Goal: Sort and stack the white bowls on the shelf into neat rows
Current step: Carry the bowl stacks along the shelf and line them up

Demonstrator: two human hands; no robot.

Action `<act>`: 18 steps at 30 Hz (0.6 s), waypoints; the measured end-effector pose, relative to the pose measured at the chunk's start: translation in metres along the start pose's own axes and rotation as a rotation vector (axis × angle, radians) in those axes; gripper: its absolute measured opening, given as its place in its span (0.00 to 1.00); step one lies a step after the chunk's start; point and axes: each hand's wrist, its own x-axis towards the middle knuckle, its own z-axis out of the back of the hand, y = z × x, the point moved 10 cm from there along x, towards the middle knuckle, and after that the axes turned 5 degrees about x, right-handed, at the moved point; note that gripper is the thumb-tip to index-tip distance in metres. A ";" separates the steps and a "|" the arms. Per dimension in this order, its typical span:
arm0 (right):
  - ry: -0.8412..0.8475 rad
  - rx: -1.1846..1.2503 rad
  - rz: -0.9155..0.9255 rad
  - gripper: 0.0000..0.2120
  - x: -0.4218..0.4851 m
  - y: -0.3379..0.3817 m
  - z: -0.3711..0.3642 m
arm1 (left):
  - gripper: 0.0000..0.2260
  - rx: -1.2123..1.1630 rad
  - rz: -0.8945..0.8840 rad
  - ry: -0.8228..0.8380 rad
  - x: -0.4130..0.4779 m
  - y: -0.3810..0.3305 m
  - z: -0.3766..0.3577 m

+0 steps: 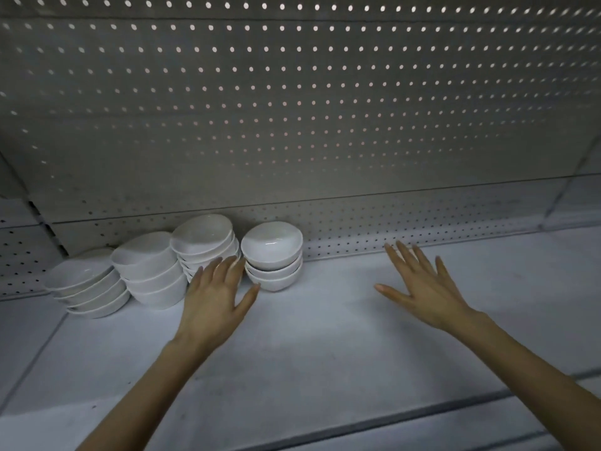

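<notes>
Several stacks of white bowls stand in a row along the back of the white shelf [325, 336]. From left: a leaning stack [86, 288], a stack of three [149, 271], a taller stack [205, 242] and a stack of three [272, 255]. My left hand [214, 297] is spread flat with straight fingers just in front of the taller stack, fingertips at its lower bowls, thumb reaching toward the rightmost stack. My right hand [422, 288] hovers over bare shelf to the right, fingers spread, holding nothing.
A perforated back panel [292, 109] rises behind the bowls. A side panel with holes [19, 255] closes the left end. The shelf's front edge [390, 421] runs across the bottom right.
</notes>
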 end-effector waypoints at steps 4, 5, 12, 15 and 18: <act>-0.188 -0.031 -0.092 0.45 -0.038 -0.048 0.042 | 0.32 0.058 -0.039 0.009 0.009 -0.028 0.009; -0.225 -0.036 -0.118 0.45 -0.049 -0.061 0.052 | 0.31 0.067 -0.057 -0.007 0.012 -0.037 0.013; -0.269 -0.086 -0.247 0.48 -0.122 -0.169 0.097 | 0.33 0.081 -0.109 -0.016 0.028 -0.130 0.035; -0.336 -0.065 -0.286 0.51 -0.164 -0.223 0.119 | 0.36 0.041 -0.129 -0.038 0.027 -0.192 0.040; -0.399 -0.043 -0.319 0.49 -0.206 -0.278 0.135 | 0.38 0.024 -0.173 -0.046 0.023 -0.261 0.039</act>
